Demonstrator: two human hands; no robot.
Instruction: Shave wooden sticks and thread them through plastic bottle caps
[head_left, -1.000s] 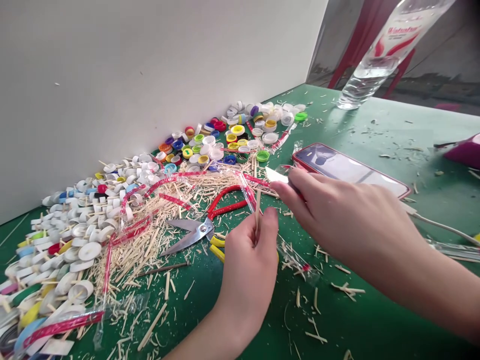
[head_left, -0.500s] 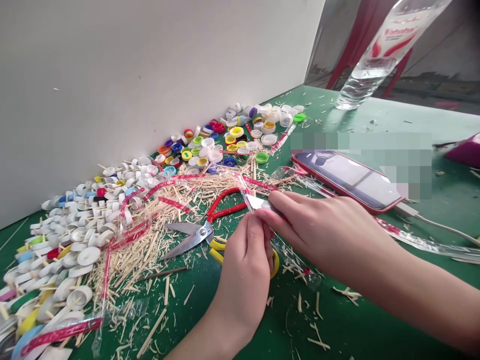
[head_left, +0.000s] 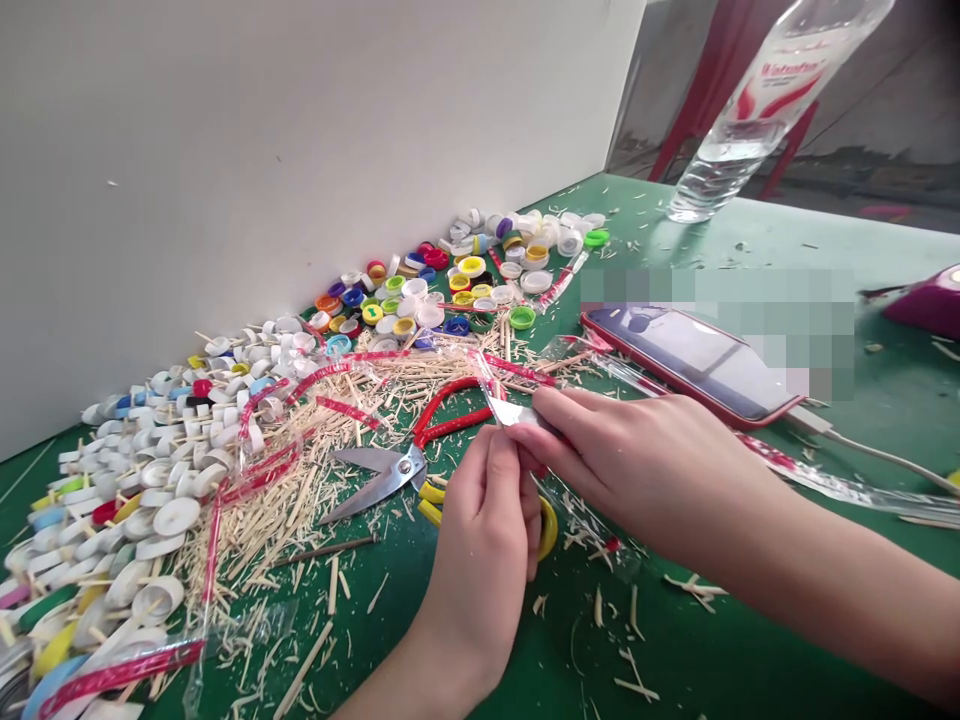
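Green mat (head_left: 675, 640), littered with wood slivers (head_left: 300, 470), runs up against a white wall (head_left: 300, 150). Left hand (head_left: 487, 540) in the mid-foreground, back to the camera, fingers curled, thumb and forefinger pressed together at the tips; whatever they pinch is hidden behind them. Right hand (head_left: 637, 465) reaches in from the right, fingers closed around a small blade (head_left: 511, 411). Its pale tip pokes out just above the left fingertips, touching or nearly so; cannot tell which. Yellow ring (head_left: 550, 525) on the mat, partly under the left hand. Scissors (head_left: 382, 470) with red handles lie open just left of the hands. Bottle caps (head_left: 165, 480) heaped along the wall, mostly white nearby, coloured farther back. Phone (head_left: 697, 360) in a red case beyond the right hand, cable attached. Clear bottle (head_left: 742, 120) stands far back.
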